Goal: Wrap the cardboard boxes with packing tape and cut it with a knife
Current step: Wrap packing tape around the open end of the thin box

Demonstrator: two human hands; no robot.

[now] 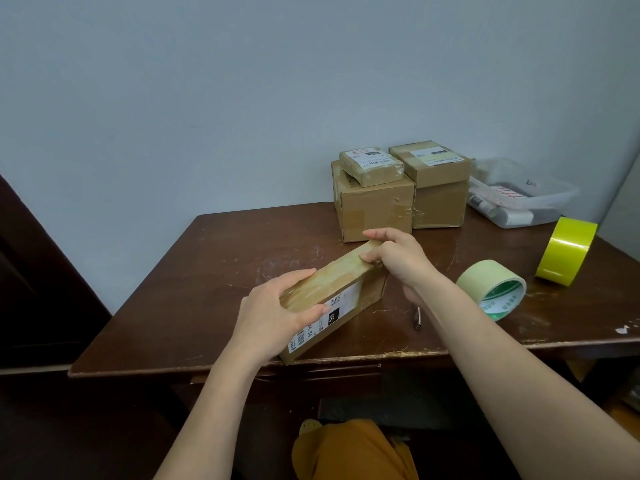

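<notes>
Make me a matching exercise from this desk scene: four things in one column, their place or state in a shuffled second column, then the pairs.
Things:
1. held box
2. yellow tape roll
3. pale green tape roll
4. knife

States:
A. standing on its edge, far right of the table
B. lying near the right forearm
C. gripped at both ends by left hand and right hand
D. tilted, showing a green-printed core

Pairs: 1-C, 2-A, 3-D, 4-B

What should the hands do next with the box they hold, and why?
Probably set the box flat and reach the right hand to the pale green tape roll. Both hands grip the box, the left hand at its near end; neither holds tape.
</notes>
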